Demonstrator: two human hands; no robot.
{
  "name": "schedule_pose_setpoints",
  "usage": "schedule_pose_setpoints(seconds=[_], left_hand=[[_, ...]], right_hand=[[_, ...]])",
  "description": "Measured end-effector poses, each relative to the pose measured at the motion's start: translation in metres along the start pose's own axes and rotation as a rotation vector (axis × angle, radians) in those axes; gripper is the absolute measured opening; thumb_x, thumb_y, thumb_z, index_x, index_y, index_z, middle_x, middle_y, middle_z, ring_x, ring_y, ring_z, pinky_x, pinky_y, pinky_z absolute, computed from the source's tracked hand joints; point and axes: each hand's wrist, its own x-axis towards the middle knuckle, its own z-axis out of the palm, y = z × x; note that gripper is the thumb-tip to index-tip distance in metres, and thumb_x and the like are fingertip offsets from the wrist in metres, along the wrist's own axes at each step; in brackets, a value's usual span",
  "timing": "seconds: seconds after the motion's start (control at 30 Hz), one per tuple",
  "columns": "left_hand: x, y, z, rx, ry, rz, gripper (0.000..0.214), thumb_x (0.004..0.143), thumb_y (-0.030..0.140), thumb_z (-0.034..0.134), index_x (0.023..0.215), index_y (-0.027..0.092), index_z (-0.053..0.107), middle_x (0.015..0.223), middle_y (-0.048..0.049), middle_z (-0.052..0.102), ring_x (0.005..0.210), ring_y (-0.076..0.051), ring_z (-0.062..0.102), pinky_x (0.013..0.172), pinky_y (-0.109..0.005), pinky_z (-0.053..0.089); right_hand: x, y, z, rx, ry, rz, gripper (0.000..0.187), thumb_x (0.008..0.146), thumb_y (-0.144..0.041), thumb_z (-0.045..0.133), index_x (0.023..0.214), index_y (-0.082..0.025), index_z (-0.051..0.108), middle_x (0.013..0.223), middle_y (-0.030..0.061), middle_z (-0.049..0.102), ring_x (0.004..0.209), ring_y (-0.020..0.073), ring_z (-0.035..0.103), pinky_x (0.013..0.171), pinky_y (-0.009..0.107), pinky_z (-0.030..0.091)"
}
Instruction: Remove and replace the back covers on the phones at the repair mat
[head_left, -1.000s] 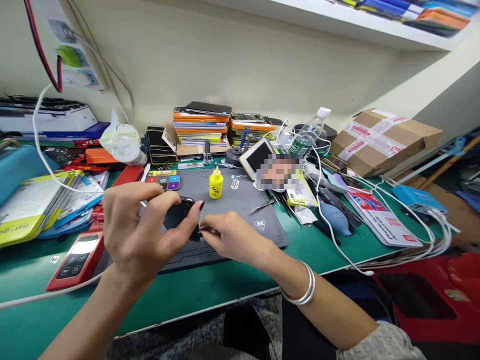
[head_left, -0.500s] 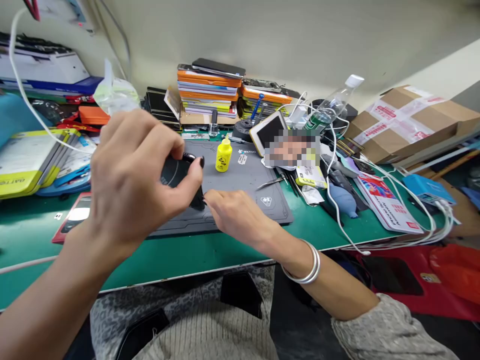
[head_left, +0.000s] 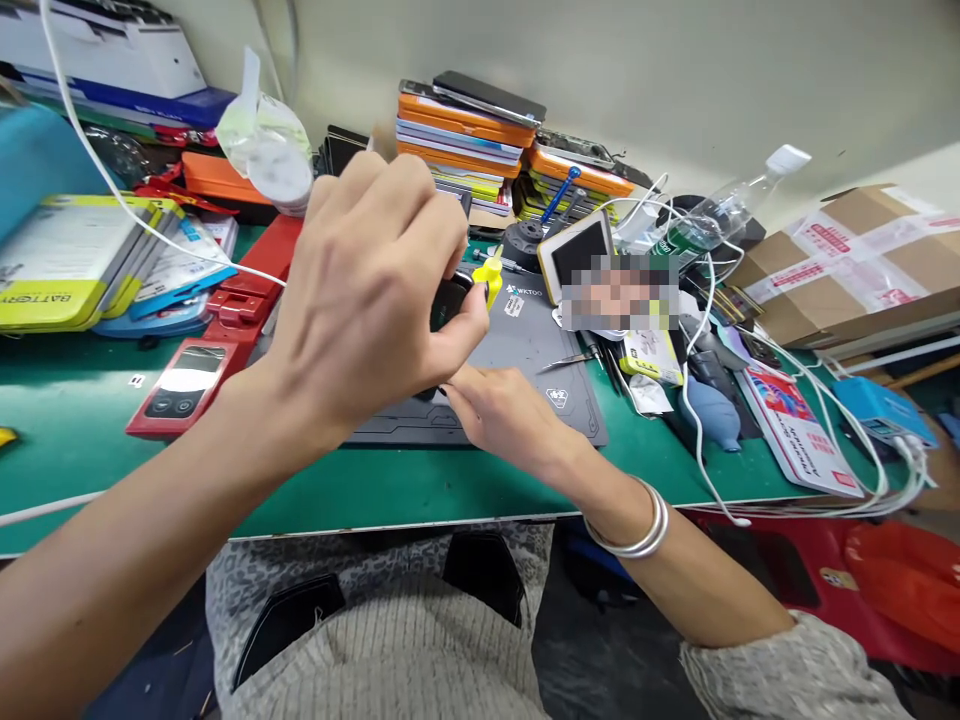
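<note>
Where the yellow bottle stood in full view half a second ago, the left hand now blocks its lower part. Same pinch on the dark flat part, thumb and fingers, above the grey mat. Right hand is at the part's near end, fingers curled; can't tell if it's gripping. Red device on the left shows more than before.

Green bench, pale wall behind, orange cases stacked at the back, clear bottle leaning, taped cardboard box cut off at right. Part might be a phone screen; too covered to be sure.
</note>
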Motion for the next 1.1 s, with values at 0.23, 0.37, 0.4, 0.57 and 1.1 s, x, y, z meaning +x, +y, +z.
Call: schedule_pose_setpoints(seconds=[0.23, 0.37, 0.4, 0.57, 1.1], left_hand=[[0.004, -0.002, -0.003, 0.106, -0.044, 0.064, 0.017, 0.082, 0.036, 0.047, 0.084, 0.021, 0.054, 0.092, -0.0098, 0.057, 0.091, -0.028, 0.053, 0.075, -0.043, 0.042], [0.001, -0.002, -0.005, 0.1, -0.02, 0.1, 0.018, 0.082, 0.034, 0.046, 0.084, 0.019, 0.055, 0.092, -0.012, 0.058, 0.091, -0.031, 0.056, 0.074, -0.045, 0.044], [0.001, -0.002, -0.005, 0.102, -0.023, 0.105, 0.018, 0.082, 0.033, 0.046, 0.084, 0.018, 0.055, 0.092, -0.0126, 0.058, 0.092, -0.031, 0.056, 0.074, -0.045, 0.045], [0.001, -0.003, -0.004, 0.105, -0.02, 0.107, 0.019, 0.081, 0.036, 0.045, 0.082, 0.019, 0.055, 0.089, -0.0089, 0.055, 0.091, -0.028, 0.055, 0.075, -0.043, 0.046], [-0.002, -0.018, -0.006, -0.039, 0.088, 0.047, 0.012, 0.079, 0.033, 0.052, 0.073, 0.023, 0.048, 0.078, -0.0055, 0.05, 0.083, -0.025, 0.054, 0.071, -0.038, 0.044]], right_hand=[[0.0, -0.001, 0.003, -0.007, -0.042, 0.021, 0.023, 0.092, -0.015, 0.035, 0.095, -0.013, 0.058, 0.064, 0.003, 0.06, 0.051, 0.0113, 0.043, 0.052, 0.028, 0.021], [0.0, -0.001, 0.008, 0.011, -0.064, 0.019, 0.022, 0.091, -0.012, 0.037, 0.092, -0.013, 0.059, 0.066, 0.0044, 0.062, 0.053, 0.0118, 0.046, 0.054, 0.028, 0.022], [0.0, -0.001, 0.009, 0.018, -0.07, 0.019, 0.022, 0.091, -0.012, 0.037, 0.092, -0.013, 0.059, 0.067, 0.0047, 0.063, 0.053, 0.0119, 0.047, 0.055, 0.028, 0.022], [0.001, -0.002, 0.014, 0.033, -0.094, 0.032, 0.02, 0.092, -0.013, 0.04, 0.093, -0.013, 0.06, 0.07, 0.0049, 0.064, 0.055, 0.0121, 0.049, 0.055, 0.028, 0.022], [0.002, 0.003, -0.009, 0.409, -0.127, 0.115, 0.019, 0.087, -0.011, 0.047, 0.089, -0.014, 0.066, 0.066, -0.0001, 0.066, 0.054, 0.0091, 0.054, 0.058, 0.021, 0.033]])
